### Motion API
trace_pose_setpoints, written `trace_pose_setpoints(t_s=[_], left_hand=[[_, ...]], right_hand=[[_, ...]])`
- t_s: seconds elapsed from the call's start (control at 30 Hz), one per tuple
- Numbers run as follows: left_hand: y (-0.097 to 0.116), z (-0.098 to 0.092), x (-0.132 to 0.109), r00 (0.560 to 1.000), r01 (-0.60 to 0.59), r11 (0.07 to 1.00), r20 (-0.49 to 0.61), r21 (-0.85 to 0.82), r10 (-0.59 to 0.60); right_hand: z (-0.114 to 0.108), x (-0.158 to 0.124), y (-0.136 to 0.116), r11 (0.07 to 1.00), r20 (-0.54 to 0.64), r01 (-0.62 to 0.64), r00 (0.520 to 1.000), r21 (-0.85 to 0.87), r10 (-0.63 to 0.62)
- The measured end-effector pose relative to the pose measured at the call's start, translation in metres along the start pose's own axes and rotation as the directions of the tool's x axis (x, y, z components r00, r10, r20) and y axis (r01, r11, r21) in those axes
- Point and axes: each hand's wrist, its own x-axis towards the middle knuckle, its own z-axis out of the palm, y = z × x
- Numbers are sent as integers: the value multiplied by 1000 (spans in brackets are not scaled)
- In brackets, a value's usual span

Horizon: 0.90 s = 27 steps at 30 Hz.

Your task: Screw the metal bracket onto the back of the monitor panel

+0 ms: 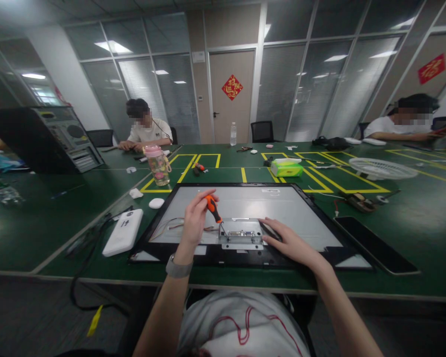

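My left hand (pixel 197 215) is closed on an orange and black screwdriver (pixel 213 208). The shaft slants down to the left edge of a metal bracket (pixel 241 243) that carries several connectors. That bracket lies on the back of a flat monitor panel (pixel 297 213) with a black frame, face down before me. My right hand (pixel 288 241) rests with fingers stretched out at the bracket's right end, its fingertips touching there. Thin wires (pixel 171 223) run across the panel left of the bracket.
Left of the panel lie a white power bank (pixel 123 233) and a white round piece (pixel 156 203); a pink-lidded bottle (pixel 158 166) stands behind. A black phone-like slab (pixel 375 245) lies right. Farther off are a green pack (pixel 287 168), a white fan grille (pixel 382 168), a computer tower (pixel 65 136) and two seated people.
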Motion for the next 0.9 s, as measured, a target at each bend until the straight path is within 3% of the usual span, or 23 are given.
trace_pose_setpoints(t_s=[0.2, 0.4, 0.6, 0.8, 0.9], left_hand=[[-6, -5, 1, 995, -80, 985, -49, 155, 89], [0, 1, 0, 1000, -3, 999, -10, -33, 2], [-4, -3, 1, 995, -83, 990, -47, 110, 88], [3, 1, 0, 1000, -7, 999, -8, -50, 7], [3, 1, 0, 999, -29, 999, -17, -36, 29]], right_hand=[[-2, 0, -2, 1000, 5, -15, 1000, -2, 15], [-3, 0, -4, 1000, 33, -22, 999, -11, 22], [-4, -1, -7, 1000, 26, -12, 1000, -11, 13], [-2, -1, -3, 1000, 8, -11, 1000, -8, 11], [-2, 0, -2, 1000, 10, 6, 1000, -1, -6]])
